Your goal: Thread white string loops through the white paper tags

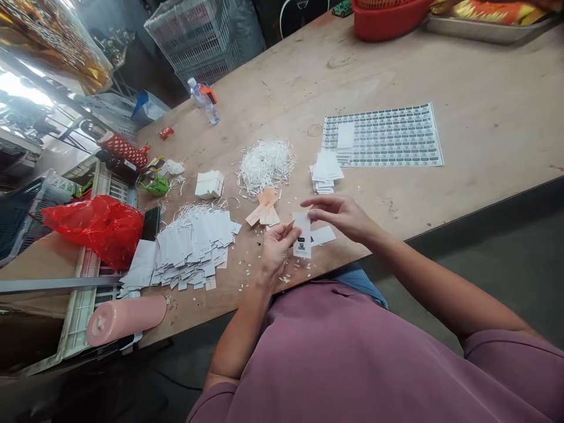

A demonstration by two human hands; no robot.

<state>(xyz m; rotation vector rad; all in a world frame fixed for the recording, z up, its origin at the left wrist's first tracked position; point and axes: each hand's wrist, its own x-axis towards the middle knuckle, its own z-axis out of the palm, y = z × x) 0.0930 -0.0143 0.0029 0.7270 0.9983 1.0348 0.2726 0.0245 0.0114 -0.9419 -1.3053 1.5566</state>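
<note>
My left hand (278,245) is closed on a white printed card (301,235), held upright by its left edge, with a dark square code near its bottom. A thin brownish edge shows by the thumb; I cannot make out what it is. My right hand (341,216) has its fingers stretched out over the card's upper right side, one fingertip at or very near the edge. Another white card (324,235) lies on the table under that hand. Just beyond my left hand are several orange-pink cards (265,207). A stack of white cards (326,170) lies past my right hand.
To the left spreads a big heap of white cards (189,247); beyond lie a pile of white strings (267,166) and a white block of cards (209,184). A printed label sheet (392,138) lies at right. A pink tumbler (127,319), red bag (99,226) and water bottle (204,103) stand around.
</note>
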